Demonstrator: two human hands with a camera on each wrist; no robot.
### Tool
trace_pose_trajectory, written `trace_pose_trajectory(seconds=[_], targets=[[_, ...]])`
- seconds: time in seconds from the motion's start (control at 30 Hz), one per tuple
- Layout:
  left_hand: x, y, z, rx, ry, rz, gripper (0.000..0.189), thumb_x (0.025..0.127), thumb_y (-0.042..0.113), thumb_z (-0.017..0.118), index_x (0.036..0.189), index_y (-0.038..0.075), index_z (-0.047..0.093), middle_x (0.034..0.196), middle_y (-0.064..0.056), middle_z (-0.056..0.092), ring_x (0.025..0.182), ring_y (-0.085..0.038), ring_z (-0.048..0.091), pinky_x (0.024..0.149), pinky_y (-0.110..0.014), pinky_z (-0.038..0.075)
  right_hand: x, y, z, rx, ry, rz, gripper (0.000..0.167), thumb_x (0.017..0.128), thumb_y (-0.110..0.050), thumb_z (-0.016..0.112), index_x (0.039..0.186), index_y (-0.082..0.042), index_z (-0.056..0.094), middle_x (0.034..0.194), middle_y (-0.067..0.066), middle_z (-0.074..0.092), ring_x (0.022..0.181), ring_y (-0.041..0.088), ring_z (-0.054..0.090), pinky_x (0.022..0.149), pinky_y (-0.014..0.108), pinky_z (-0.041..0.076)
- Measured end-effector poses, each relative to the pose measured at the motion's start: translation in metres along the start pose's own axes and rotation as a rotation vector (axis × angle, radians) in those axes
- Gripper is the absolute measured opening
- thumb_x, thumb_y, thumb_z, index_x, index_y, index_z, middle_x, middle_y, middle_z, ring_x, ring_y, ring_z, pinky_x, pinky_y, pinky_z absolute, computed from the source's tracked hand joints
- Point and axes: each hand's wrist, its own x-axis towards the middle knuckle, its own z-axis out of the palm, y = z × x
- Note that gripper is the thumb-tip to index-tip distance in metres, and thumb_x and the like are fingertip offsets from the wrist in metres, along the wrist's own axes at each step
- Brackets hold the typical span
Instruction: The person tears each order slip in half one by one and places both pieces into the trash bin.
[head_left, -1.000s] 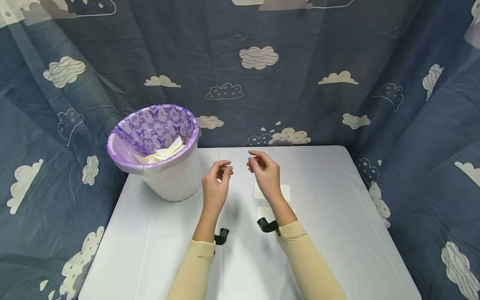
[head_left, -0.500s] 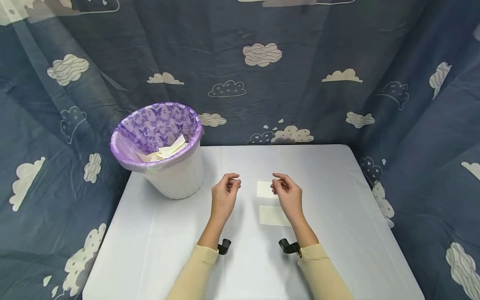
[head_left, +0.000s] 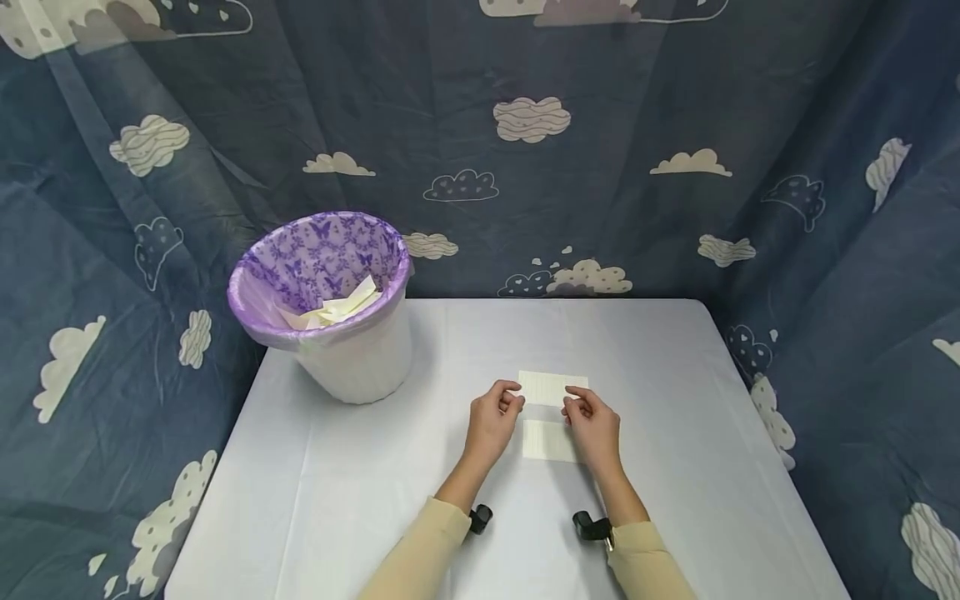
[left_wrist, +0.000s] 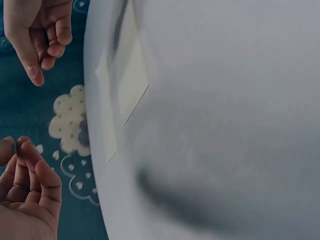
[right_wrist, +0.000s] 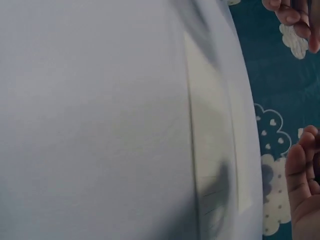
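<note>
Two pale cream, faintly lined paper slips lie flat on the white table, one behind the other. My left hand [head_left: 492,423] hovers left of the near slip [head_left: 550,442] with fingers loosely curled, holding nothing. Over the right side of the slips hangs my right hand [head_left: 595,427], also loosely curled, nothing in its fingers; it hides part of both. The far slip [head_left: 542,387] is just beyond the fingertips. Both wrist views show the hands raised apart from the paper, with the slips [left_wrist: 132,75] below.
A white bin [head_left: 360,367] lined with a purple butterfly-print bag stands at the table's back left. Folded cream papers [head_left: 341,308] lie inside it. Dark blue cloud-patterned cloth [head_left: 600,200] hangs behind and on both sides of the white table [head_left: 675,400].
Both hands have come toward me and to the right, from beyond the slips to beside and over them. The slips and bin stay put; the camera view shifts slightly.
</note>
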Motion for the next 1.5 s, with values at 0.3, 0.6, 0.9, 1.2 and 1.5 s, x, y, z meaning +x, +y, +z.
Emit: trace_pose_trajectory(seconds=[0.3, 0.6, 0.9, 1.2, 1.5], targets=[[-0.013, 0.0, 0.043, 0.038, -0.129, -0.003, 0.021, 0.1, 0.01, 0.071, 0.119, 0.001, 0.073, 0.08, -0.004, 0.077, 0.061, 0.008, 0.05, 0.058, -0.013, 0.044, -0.01, 0.022, -0.008, -0.165, -0.004, 0.042, 0.025, 0.099, -0.013, 0.067, 0.118, 0.0, 0.077, 0.074, 0.008, 0.075, 0.057, 0.006, 0.055, 0.057, 0.021, 0.041], [-0.017, -0.007, 0.056, 0.044, -0.172, -0.075, 0.02, 0.1, 0.01, 0.071, 0.118, 0.001, 0.073, 0.081, -0.005, 0.078, 0.06, 0.006, 0.054, 0.058, -0.015, 0.046, -0.014, 0.033, -0.005, -0.229, -0.032, 0.098, 0.027, 0.101, -0.016, 0.066, 0.12, 0.0, 0.075, 0.07, 0.005, 0.071, 0.058, 0.01, 0.055, 0.055, 0.023, 0.039], [-0.019, -0.015, 0.062, 0.061, -0.185, -0.132, 0.016, 0.099, 0.01, 0.072, 0.113, 0.001, 0.075, 0.078, 0.0, 0.077, 0.062, 0.005, 0.057, 0.06, -0.015, 0.048, -0.016, 0.034, -0.01, -0.307, -0.036, 0.093, 0.029, 0.103, -0.016, 0.062, 0.12, 0.004, 0.075, 0.063, 0.001, 0.07, 0.052, 0.01, 0.054, 0.053, 0.025, 0.037], [-0.017, -0.02, 0.064, 0.066, -0.187, -0.145, 0.016, 0.097, 0.01, 0.073, 0.11, 0.002, 0.076, 0.076, 0.003, 0.078, 0.066, 0.004, 0.062, 0.065, -0.017, 0.051, -0.019, 0.036, -0.014, -0.26, -0.059, 0.119, 0.028, 0.104, -0.016, 0.06, 0.111, 0.006, 0.075, 0.064, 0.004, 0.072, 0.051, 0.009, 0.058, 0.05, 0.021, 0.042], [-0.016, -0.02, 0.066, 0.113, -0.2, -0.14, 0.024, 0.097, 0.012, 0.074, 0.118, 0.002, 0.078, 0.072, 0.004, 0.076, 0.064, 0.005, 0.058, 0.064, -0.015, 0.048, -0.021, 0.035, -0.011, -0.192, -0.081, 0.138, 0.027, 0.102, -0.017, 0.062, 0.11, 0.004, 0.076, 0.066, 0.002, 0.07, 0.055, 0.011, 0.059, 0.051, 0.02, 0.045]])
